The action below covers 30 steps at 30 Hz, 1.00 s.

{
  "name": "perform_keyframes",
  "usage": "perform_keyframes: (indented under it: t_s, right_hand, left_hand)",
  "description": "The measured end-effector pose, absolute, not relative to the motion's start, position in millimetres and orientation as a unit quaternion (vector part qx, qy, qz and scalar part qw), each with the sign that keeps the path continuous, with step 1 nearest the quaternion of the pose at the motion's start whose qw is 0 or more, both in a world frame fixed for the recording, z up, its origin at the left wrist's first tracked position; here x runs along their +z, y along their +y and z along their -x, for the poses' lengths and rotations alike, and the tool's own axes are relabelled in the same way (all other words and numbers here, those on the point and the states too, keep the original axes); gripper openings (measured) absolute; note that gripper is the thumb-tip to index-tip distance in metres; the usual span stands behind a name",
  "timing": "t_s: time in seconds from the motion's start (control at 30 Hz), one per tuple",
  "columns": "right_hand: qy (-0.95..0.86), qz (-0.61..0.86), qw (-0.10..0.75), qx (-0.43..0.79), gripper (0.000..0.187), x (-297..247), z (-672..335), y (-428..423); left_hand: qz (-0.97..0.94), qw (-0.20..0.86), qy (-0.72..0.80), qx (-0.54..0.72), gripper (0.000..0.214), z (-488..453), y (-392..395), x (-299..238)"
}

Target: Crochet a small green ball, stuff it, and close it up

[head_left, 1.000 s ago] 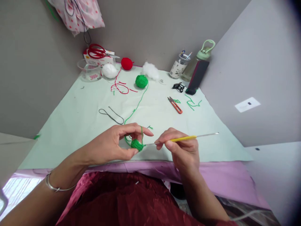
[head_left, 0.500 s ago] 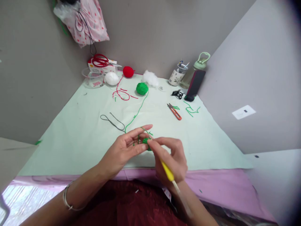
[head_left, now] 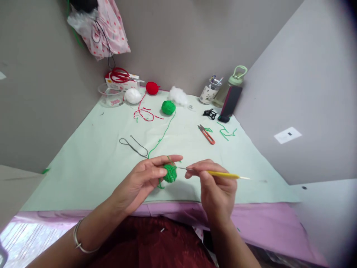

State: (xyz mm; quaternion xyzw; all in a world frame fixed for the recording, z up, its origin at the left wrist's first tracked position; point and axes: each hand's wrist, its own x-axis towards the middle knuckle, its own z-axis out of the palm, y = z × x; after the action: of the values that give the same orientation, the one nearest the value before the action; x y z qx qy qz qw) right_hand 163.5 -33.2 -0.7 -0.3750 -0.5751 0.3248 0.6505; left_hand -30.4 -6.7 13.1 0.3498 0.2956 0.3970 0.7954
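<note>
Near the front edge of the surface [head_left: 83,156], the left hand [head_left: 145,178] pinches a green crochet piece [head_left: 170,173] between thumb and fingers, with the forefinger stretched over it. Just beside it, the right hand [head_left: 216,186] is closed around a yellow-handled crochet hook [head_left: 220,174]. The hook lies level, with its metal tip at the piece.

A green strand [head_left: 163,134] runs from the work up to a green yarn ball [head_left: 168,107] far back. Bare mint sheet lies open to the left and right of both hands. A black cord loop [head_left: 134,145] and orange thread snips [head_left: 206,134] lie further back, well apart.

Along the back wall sit red scissors [head_left: 119,75], a red yarn ball [head_left: 152,88], white stuffing [head_left: 178,95], a pen cup [head_left: 208,91] and a green bottle [head_left: 230,87]. Grey walls close in the surface on three sides.
</note>
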Motion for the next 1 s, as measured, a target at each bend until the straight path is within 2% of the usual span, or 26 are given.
perform_keyframes:
  t_s: [0.13, 0.23, 0.47, 0.57, 0.73, 0.8, 0.87, 1.0]
  right_hand:
    - [-0.519, 0.337, 0.659, 0.428, 0.011, 3, -167, -26]
    - [-0.524, 0.318, 0.644, 0.458, 0.012, 4, -165, -24]
    - [-0.559, 0.336, 0.673, 0.350, 0.015, -2, -149, -26]
    - [-0.544, 0.339, 0.674, 0.366, 0.015, -3, -145, -23]
    - [-0.580, 0.342, 0.606, 0.423, 0.013, 6, -147, -8]
    - [-0.606, 0.335, 0.575, 0.435, 0.012, 14, -150, 1]
    - [-0.640, 0.321, 0.544, 0.437, 0.013, 25, -153, 11]
    - [-0.721, 0.290, 0.505, 0.375, 0.020, 45, -156, 30]
  left_hand:
    - [-0.366, 0.796, 0.297, 0.380, 0.031, 31, -7, 16]
    - [-0.406, 0.778, 0.295, 0.377, 0.033, 28, -9, 16]
    - [-0.481, 0.672, 0.350, 0.442, 0.042, 17, -12, 15]
    - [-0.482, 0.645, 0.365, 0.467, 0.046, 16, -10, 16]
    - [-0.581, 0.460, 0.399, 0.540, 0.047, 18, -2, 19]
    - [-0.607, 0.425, 0.398, 0.541, 0.048, 21, 2, 22]
    - [-0.607, 0.441, 0.400, 0.526, 0.050, 27, 5, 28]
    - [-0.555, 0.550, 0.387, 0.489, 0.062, 38, 13, 45]
